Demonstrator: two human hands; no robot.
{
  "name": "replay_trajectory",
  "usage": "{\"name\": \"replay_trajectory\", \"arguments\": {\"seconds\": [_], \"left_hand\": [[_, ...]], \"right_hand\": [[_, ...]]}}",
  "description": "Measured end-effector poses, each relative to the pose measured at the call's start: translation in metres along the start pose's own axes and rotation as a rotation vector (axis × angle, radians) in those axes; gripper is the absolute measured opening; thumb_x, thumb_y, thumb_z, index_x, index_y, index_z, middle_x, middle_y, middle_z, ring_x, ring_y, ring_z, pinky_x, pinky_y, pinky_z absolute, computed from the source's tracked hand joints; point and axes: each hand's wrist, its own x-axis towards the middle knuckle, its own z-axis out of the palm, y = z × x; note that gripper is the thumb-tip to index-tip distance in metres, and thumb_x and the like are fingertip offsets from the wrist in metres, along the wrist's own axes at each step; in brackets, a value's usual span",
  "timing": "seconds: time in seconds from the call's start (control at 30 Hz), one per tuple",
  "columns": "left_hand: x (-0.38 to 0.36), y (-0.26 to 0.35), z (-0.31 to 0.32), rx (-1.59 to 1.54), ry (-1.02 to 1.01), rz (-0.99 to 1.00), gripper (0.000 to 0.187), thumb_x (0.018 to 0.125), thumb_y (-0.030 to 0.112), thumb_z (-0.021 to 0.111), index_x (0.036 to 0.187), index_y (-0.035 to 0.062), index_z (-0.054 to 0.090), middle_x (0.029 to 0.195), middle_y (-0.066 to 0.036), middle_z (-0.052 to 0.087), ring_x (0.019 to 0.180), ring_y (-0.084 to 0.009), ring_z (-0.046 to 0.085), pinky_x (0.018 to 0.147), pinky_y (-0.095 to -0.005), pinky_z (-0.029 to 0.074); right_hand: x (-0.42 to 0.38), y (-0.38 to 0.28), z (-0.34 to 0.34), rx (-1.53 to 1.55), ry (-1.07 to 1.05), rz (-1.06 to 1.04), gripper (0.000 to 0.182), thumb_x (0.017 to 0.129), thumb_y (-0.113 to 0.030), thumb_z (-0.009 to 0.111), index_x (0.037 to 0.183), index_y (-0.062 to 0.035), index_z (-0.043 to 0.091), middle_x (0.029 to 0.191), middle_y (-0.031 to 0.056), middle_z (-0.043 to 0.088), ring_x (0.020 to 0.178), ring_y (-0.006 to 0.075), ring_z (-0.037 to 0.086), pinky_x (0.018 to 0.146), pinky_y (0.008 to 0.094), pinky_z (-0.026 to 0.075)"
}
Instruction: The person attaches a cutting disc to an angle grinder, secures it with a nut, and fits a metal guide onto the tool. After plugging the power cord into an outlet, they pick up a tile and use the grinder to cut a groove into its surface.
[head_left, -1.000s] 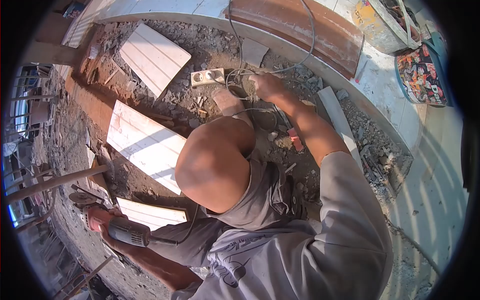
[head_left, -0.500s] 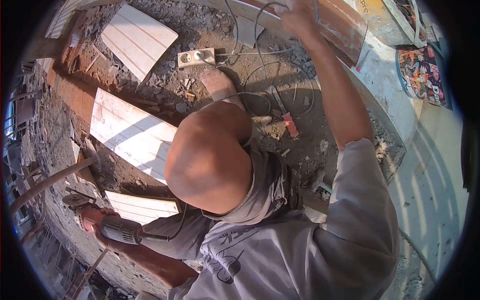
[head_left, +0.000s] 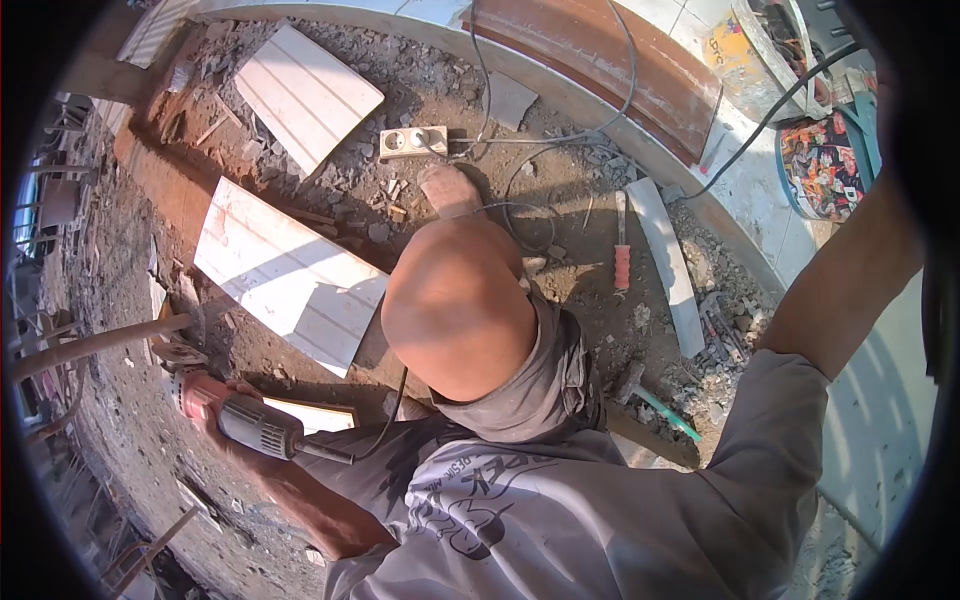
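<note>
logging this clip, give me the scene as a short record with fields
left hand: grips red and grey angle grinder, held low over the rubble
right hand: out of frame, arm raised to the right
cable: black cord runs up toward the raised arm
ground: white ribbed tile, white double socket strip, red-handled chisel
right edge: printed bucket

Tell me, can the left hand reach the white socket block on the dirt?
Probably not as things stand. The left hand is wrapped round the red and grey angle grinder low at the person's side, while the white two-socket block lies far ahead, past the bent knee and the foot.
</note>
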Motion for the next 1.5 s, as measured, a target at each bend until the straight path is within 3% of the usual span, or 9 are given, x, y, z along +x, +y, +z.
{"name": "replay_trajectory", "arguments": {"seconds": [0.03, 0.1, 0.17, 0.3, 0.5, 0.7, 1.1, 1.3, 1.5], "left_hand": [[0.001, -0.003, -0.003, -0.028, 0.001, 0.01, 0.067, 0.09, 0.038, 0.074, 0.133, -0.006, 0.046, 0.11, -0.02, 0.059, 0.094, -0.0277, 0.064, 0.087, -0.0359, 0.059], [0.001, -0.001, -0.005, -0.01, -0.036, -0.009, 0.066, 0.09, 0.039, 0.073, 0.132, -0.0051, 0.047, 0.109, -0.018, 0.061, 0.093, -0.0267, 0.066, 0.086, -0.0351, 0.059], [0.001, -0.003, 0.002, 0.035, 0.024, 0.015, 0.065, 0.089, 0.04, 0.074, 0.131, -0.004, 0.049, 0.106, -0.017, 0.064, 0.091, -0.0259, 0.068, 0.083, -0.0348, 0.059], [0.019, -0.001, 0.008, 0.123, 0.03, 0.055, 0.062, 0.09, 0.04, 0.074, 0.129, -0.0026, 0.051, 0.104, -0.016, 0.066, 0.089, -0.0249, 0.07, 0.079, -0.0347, 0.06], [0.071, 0.007, -0.003, 0.3, -0.092, -0.015, 0.059, 0.091, 0.041, 0.071, 0.128, -0.0011, 0.053, 0.097, -0.016, 0.067, 0.079, -0.0229, 0.07, 0.068, -0.0337, 0.061], [0.111, 0.001, 0.001, 0.275, 0.023, 0.065, 0.059, 0.089, 0.04, 0.072, 0.128, 0.0002, 0.053, 0.1, -0.015, 0.067, 0.081, -0.0214, 0.069, 0.064, -0.0322, 0.062], [0.104, 0.02, -0.039, 0.152, 0.238, 0.05, 0.059, 0.091, 0.038, 0.072, 0.128, -0.0048, 0.053, 0.103, -0.015, 0.068, 0.087, -0.023, 0.071, 0.08, -0.0324, 0.06], [0.097, 0.025, -0.048, 0.141, 0.236, 0.067, 0.063, 0.091, 0.038, 0.072, 0.131, -0.0058, 0.052, 0.105, -0.016, 0.068, 0.089, -0.0233, 0.071, 0.08, -0.0323, 0.061], [0.095, 0.026, -0.051, 0.122, 0.239, 0.053, 0.064, 0.091, 0.038, 0.072, 0.132, -0.0061, 0.051, 0.105, -0.017, 0.068, 0.089, -0.0239, 0.071, 0.079, -0.0322, 0.062]], "right_hand": [[-0.008, 0.017, 0.019, 0.038, -0.194, 0.013, 0.039, 0.098, -0.033, 0.063, 0.13, -0.0104, 0.065, 0.114, 0.0227, 0.071, 0.109, 0.0328, 0.069, 0.094, 0.0404, 0.052], [-0.044, 0.002, 0.109, -0.551, -0.571, -0.276, 0.033, 0.096, -0.029, 0.066, 0.122, -0.009, 0.069, 0.108, 0.02, 0.071, 0.107, 0.0298, 0.069, 0.092, 0.0403, 0.052], [-0.073, -0.081, 0.183, -0.537, -0.86, 0.302, 0.029, 0.094, -0.029, 0.068, 0.112, -0.0062, 0.07, 0.103, 0.0191, 0.07, 0.104, 0.0306, 0.067, 0.09, 0.044, 0.051], [-0.146, -0.012, 0.271, -0.606, -1.159, -0.081, 0.022, 0.093, -0.022, 0.069, 0.103, -0.0027, 0.067, 0.099, 0.0241, 0.065, 0.095, 0.0405, 0.065, 0.084, 0.0499, 0.05], [-0.201, 0.037, 0.41, -0.15, -0.955, 0.131, 0.025, 0.093, -0.025, 0.07, 0.101, -0.0009, 0.066, 0.098, 0.0244, 0.067, 0.097, 0.0434, 0.065, 0.084, 0.052, 0.05], [-0.208, 0.021, 0.496, -0.46, -1.3, 0.16, 0.032, 0.092, -0.036, 0.071, 0.103, -0.006, 0.072, 0.105, 0.0209, 0.072, 0.103, 0.0395, 0.069, 0.089, 0.0502, 0.054], [-0.22, 0.046, 0.561, -0.478, -1.395, 0.145, 0.031, 0.086, -0.037, 0.076, 0.098, -0.0082, 0.075, 0.098, 0.019, 0.074, 0.097, 0.0403, 0.07, 0.085, 0.0503, 0.055], [-0.228, 0.05, 0.562, -0.519, -1.338, 0.037, 0.025, 0.084, -0.027, 0.074, 0.101, -0.0088, 0.073, 0.102, 0.0198, 0.073, 0.1, 0.0403, 0.069, 0.087, 0.0507, 0.055], [-0.243, 0.062, 0.555, -0.437, -1.319, -0.376, 0.024, 0.085, -0.017, 0.07, 0.108, -0.0089, 0.07, 0.096, 0.0182, 0.07, 0.091, 0.0398, 0.069, 0.081, 0.0522, 0.055]]}}
